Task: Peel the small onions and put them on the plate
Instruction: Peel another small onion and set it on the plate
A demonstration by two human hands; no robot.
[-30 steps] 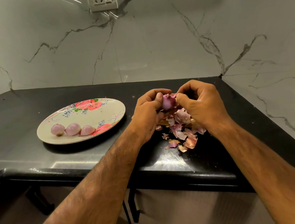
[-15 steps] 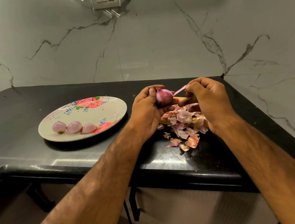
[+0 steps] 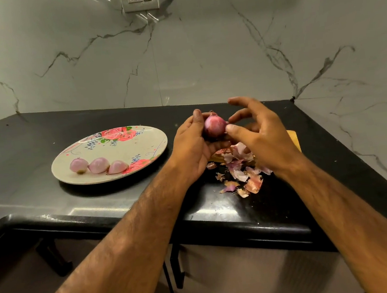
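My left hand (image 3: 193,144) grips a small purple onion (image 3: 214,126) above the black counter, thumb up along its left side. My right hand (image 3: 262,138) is right of the onion with fingers spread and relaxed; its thumb tip touches the onion's right side. Three peeled pale pink onions (image 3: 98,165) lie in a row on the front left part of the flowered plate (image 3: 140,150), which sits left of my hands.
A heap of onion skins (image 3: 241,172) lies on the counter under and in front of my hands. A yellow-brown board edge (image 3: 294,138) shows behind my right hand. The counter's front edge (image 3: 221,230) runs just below the skins. Marble walls close the back and right.
My right hand pulled a strip of skin off the onion, then let go and spread its fingers. The left hand has kept hold of the onion and raised it slightly.
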